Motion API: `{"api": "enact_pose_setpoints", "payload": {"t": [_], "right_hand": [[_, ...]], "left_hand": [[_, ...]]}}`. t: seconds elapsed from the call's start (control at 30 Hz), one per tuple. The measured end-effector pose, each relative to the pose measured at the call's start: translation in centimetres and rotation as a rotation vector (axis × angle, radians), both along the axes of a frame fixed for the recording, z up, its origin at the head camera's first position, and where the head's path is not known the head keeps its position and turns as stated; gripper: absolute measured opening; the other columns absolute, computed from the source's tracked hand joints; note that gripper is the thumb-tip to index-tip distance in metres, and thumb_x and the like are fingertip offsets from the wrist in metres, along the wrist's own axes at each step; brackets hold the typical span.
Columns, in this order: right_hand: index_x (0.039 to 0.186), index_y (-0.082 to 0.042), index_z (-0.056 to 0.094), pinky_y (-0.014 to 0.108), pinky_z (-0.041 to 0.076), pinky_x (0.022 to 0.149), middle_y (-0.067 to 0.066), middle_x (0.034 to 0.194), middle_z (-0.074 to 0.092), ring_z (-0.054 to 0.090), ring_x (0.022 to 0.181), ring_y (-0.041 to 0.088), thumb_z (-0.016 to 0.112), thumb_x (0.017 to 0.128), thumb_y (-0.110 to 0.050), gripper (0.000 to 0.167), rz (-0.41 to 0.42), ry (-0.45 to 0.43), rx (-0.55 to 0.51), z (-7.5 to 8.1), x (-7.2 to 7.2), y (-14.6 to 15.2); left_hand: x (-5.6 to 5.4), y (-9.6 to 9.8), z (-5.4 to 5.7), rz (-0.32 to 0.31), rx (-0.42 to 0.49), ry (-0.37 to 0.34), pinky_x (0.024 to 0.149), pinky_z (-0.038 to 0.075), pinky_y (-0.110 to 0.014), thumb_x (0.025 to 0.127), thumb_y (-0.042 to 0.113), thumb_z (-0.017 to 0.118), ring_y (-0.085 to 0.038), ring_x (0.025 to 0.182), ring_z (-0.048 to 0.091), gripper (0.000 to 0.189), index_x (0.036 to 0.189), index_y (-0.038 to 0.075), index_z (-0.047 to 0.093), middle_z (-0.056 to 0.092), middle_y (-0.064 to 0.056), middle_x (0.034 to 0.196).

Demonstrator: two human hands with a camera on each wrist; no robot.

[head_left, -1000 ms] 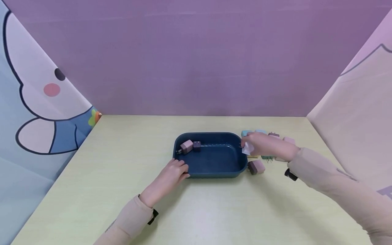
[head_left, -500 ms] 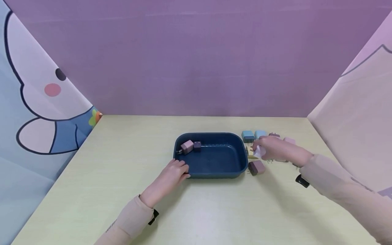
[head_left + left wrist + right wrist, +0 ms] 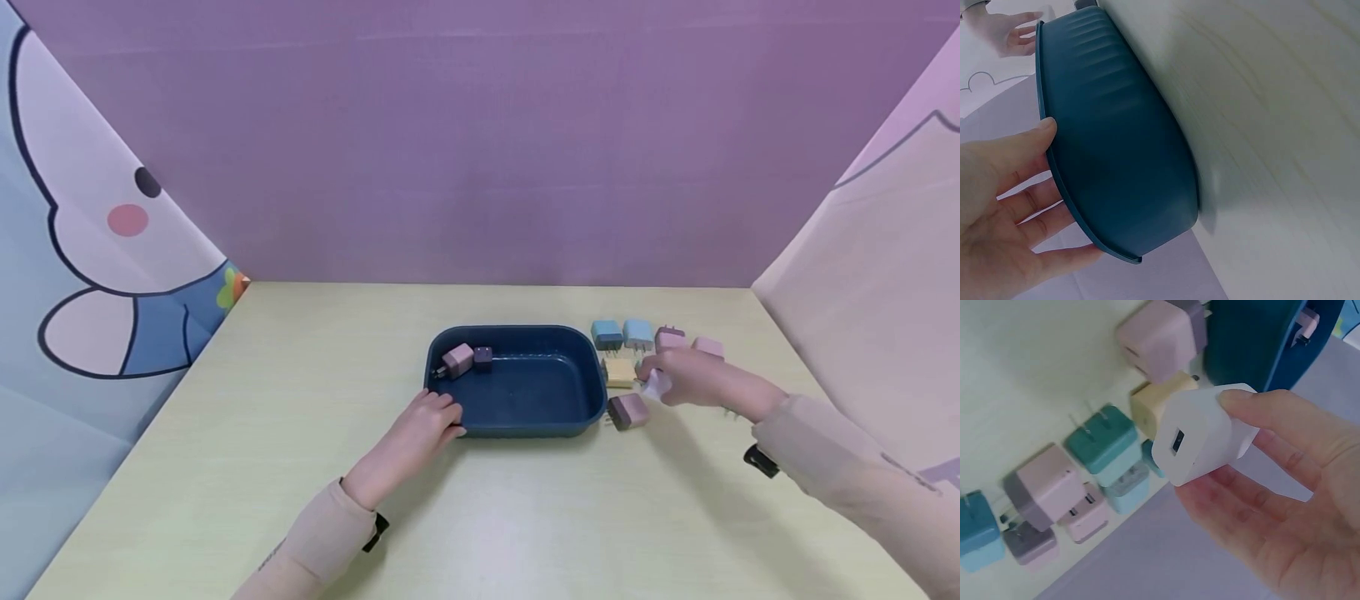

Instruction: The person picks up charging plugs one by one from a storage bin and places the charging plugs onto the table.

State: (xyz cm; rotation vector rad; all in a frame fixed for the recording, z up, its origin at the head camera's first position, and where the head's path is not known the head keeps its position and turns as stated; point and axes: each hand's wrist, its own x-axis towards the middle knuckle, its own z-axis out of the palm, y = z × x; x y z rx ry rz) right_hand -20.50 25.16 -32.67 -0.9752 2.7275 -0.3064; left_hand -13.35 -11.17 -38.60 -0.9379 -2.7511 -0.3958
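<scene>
In the head view, my left hand grips the front left corner of a dark blue plastic basin. The left wrist view shows the thumb over the basin's rim and the fingers on its other side. My right hand is right of the basin, pinching a white USB wall charger between thumb and fingers above the other chargers. Its USB port faces the right wrist camera. Inside the basin, at its left end, lie a pink charger and a small dark purple one.
Several chargers lie right of the basin: a blue one, a light blue one, a yellow one and a pink and mauve one. A teal charger shows in the right wrist view. A purple wall rises behind the table.
My right hand has moved right and slightly toward me with the white charger, from the basin's right rim to over the chargers, uncovering the blue and yellow ones. My left hand stays put.
</scene>
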Motion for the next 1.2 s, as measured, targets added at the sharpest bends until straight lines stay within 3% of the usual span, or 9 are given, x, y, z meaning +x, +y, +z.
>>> {"api": "enact_pose_setpoints", "payload": {"t": [0.63,1.2], "right_hand": [[0.085,-0.002,0.063,0.033,0.048,0.060,0.010,0.082,0.060,0.056,0.072,0.021,0.067,0.057,0.014,0.032,-0.019,-0.049,0.007,-1.9,0.5,1.6],[0.083,-0.005,0.063,0.033,0.048,0.059,0.006,0.080,0.056,0.052,0.070,0.019,0.069,0.054,0.015,0.035,-0.022,-0.026,0.026,-3.7,0.7,2.8]], "left_hand": [[-0.1,0.0,-0.2,-0.007,0.009,0.016,0.068,0.040,-0.034,0.077,0.015,0.068,-0.013,0.062,0.040,0.016,0.069,0.011,0.054,0.046,0.002,0.066],[0.0,0.0,-0.1,-0.004,0.008,0.017,0.070,0.042,-0.035,0.077,0.015,0.068,-0.014,0.063,0.041,0.015,0.070,0.010,0.055,0.047,0.002,0.067]]}}
